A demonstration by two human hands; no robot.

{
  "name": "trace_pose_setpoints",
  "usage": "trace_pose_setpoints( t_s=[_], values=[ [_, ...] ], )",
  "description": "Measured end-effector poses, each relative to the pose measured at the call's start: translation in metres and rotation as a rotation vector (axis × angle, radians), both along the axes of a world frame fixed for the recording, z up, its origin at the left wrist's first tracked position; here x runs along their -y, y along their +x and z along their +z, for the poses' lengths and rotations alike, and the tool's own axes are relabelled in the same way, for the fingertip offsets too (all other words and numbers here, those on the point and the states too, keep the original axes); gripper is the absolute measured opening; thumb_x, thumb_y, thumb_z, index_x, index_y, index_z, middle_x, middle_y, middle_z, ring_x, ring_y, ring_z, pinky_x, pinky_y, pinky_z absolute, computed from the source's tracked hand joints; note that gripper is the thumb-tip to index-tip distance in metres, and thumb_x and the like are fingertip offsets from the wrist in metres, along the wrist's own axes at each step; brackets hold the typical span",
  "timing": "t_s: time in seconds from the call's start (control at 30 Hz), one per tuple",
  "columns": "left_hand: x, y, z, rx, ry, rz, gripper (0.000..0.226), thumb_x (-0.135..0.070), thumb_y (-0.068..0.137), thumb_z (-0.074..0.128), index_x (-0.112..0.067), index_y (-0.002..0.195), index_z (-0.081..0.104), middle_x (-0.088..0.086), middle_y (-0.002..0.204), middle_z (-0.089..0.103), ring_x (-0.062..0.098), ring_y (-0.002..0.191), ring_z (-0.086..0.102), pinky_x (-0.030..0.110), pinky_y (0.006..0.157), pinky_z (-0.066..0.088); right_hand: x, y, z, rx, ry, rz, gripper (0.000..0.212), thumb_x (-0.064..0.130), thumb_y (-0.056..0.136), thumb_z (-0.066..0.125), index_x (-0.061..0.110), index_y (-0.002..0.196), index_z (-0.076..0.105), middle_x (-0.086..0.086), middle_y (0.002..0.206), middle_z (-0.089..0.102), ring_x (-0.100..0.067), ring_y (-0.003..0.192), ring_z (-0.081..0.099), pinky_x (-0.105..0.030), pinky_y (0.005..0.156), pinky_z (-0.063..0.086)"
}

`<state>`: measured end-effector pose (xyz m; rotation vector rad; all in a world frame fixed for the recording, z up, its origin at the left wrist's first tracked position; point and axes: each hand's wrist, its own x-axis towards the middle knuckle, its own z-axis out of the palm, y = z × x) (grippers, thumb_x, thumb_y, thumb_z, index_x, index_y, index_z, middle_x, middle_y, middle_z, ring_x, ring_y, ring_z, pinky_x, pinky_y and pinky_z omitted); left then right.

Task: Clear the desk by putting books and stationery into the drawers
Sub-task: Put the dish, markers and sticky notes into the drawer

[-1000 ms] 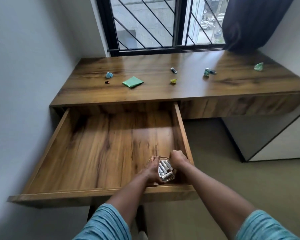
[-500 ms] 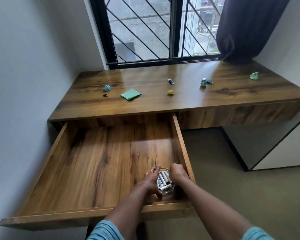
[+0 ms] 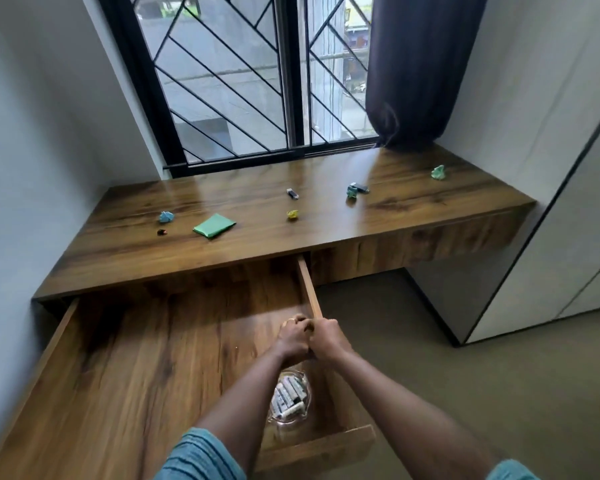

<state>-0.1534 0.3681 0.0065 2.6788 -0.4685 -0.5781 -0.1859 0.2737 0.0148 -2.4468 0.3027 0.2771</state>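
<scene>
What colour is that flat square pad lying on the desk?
The flat pad is green; the head view shows it.

Wooden desk (image 3: 257, 244): green notepad (image 3: 214, 225), crumpled paper scraps (image 3: 166, 216), small dark items (image 3: 292, 194). Open drawer (image 3: 118, 358): glass dish (image 3: 288, 400).

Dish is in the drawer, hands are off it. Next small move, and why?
Probably reach the left hand toward the green pad on the desk. The glass dish sits in the open drawer, and neither that hand nor the right hand shows anything held. The pad is the largest loose item and lies on the left side.
</scene>
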Motion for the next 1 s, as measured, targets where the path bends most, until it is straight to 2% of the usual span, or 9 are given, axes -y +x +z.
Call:
trace_pose_setpoints(
  t_s=[0.13,0.33,0.47,0.6,0.8,0.9,1.0],
  values=[
    [0.048,0.022,0.022,0.107,-0.084,-0.008,0.058,-0.022,0.086,0.063,-0.01,0.139,0.044,0.011,0.146,0.038,0.025,0.133,0.038,0.028,0.111,0.032,0.044,0.025,0.018,0.107,0.065,-0.096,0.026,0.017,0.092,0.052,0.016,0.114,0.065,-0.011,0.109,0.069,-0.025,0.099,0.066,-0.033,0.083,0.055],
    [0.111,0.075,0.037,0.119,-0.152,-0.027,0.055,-0.019,0.087,0.064,-0.006,0.137,0.047,0.013,0.145,0.04,0.024,0.131,0.044,0.025,0.108,0.036,0.117,0.08,0.039,0.175,-0.006,-0.17,0.026,0.012,0.091,0.052,0.008,0.113,0.065,-0.015,0.112,0.067,-0.029,0.104,0.064,-0.034,0.087,0.054],
    [0.144,0.125,0.046,0.15,-0.209,0.056,0.057,-0.018,0.089,0.062,-0.004,0.141,0.042,0.013,0.147,0.037,0.025,0.136,0.037,0.027,0.112,0.029,0.16,0.125,0.052,0.191,-0.1,-0.156,0.026,0.011,0.091,0.051,0.005,0.113,0.065,-0.016,0.113,0.067,-0.03,0.105,0.064,-0.034,0.088,0.053],
    [0.16,0.173,0.054,0.176,-0.177,0.114,0.061,-0.02,0.09,0.06,-0.007,0.145,0.036,0.013,0.15,0.034,0.026,0.137,0.035,0.03,0.116,0.029,0.191,0.17,0.056,0.177,-0.14,-0.164,0.025,0.013,0.091,0.053,0.003,0.111,0.065,-0.016,0.113,0.067,-0.029,0.104,0.064,-0.032,0.085,0.052],
    [0.162,0.239,0.062,0.26,-0.18,0.328,0.057,-0.015,0.089,0.055,-0.005,0.143,0.04,0.014,0.148,0.037,0.029,0.137,0.033,0.034,0.114,0.027,0.228,0.246,0.054,0.219,-0.125,-0.175,0.024,0.015,0.092,0.053,0.001,0.108,0.065,-0.017,0.109,0.066,-0.029,0.099,0.064,-0.033,0.082,0.053],
    [0.159,0.275,0.063,0.306,-0.158,0.407,0.056,-0.016,0.088,0.056,-0.003,0.141,0.042,0.017,0.146,0.039,0.029,0.136,0.035,0.032,0.114,0.026,0.245,0.287,0.056,0.262,-0.144,-0.174,0.025,0.013,0.093,0.05,0.0,0.11,0.064,-0.019,0.11,0.066,-0.03,0.102,0.063,-0.031,0.084,0.051],
    [0.155,0.314,0.061,0.335,-0.112,0.517,0.052,-0.016,0.088,0.055,-0.002,0.137,0.046,0.019,0.143,0.043,0.032,0.133,0.037,0.031,0.111,0.028,0.262,0.333,0.053,0.276,-0.165,-0.214,0.029,0.013,0.094,0.048,-0.004,0.115,0.061,-0.021,0.114,0.064,-0.034,0.107,0.061,-0.036,0.087,0.051]
  ],
)
